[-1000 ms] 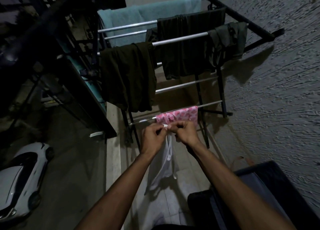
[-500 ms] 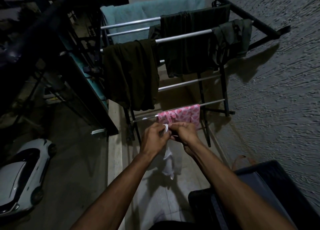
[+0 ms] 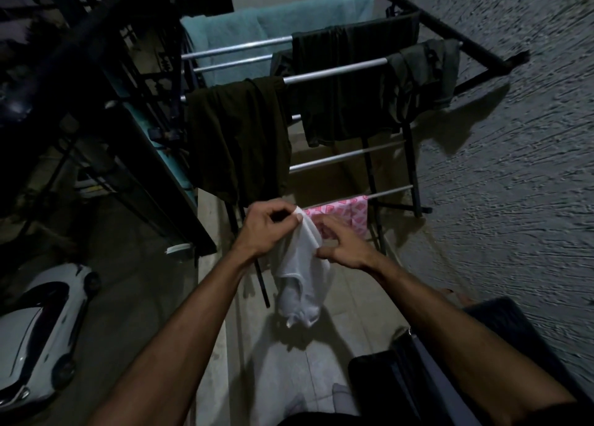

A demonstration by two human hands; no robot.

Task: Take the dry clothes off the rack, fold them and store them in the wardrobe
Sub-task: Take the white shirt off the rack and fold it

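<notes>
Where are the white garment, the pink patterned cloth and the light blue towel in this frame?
white garment (image 3: 302, 265), head view, on its hanging middle below the hands.
pink patterned cloth (image 3: 348, 212), head view, on the part draped over the lowest rail.
light blue towel (image 3: 273, 24), head view, on its top fold over the far rail.

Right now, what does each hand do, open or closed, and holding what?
Left hand: closed, pinching the top edge of the white garment.
Right hand: fingers curled, gripping the same white garment lower down.
</notes>
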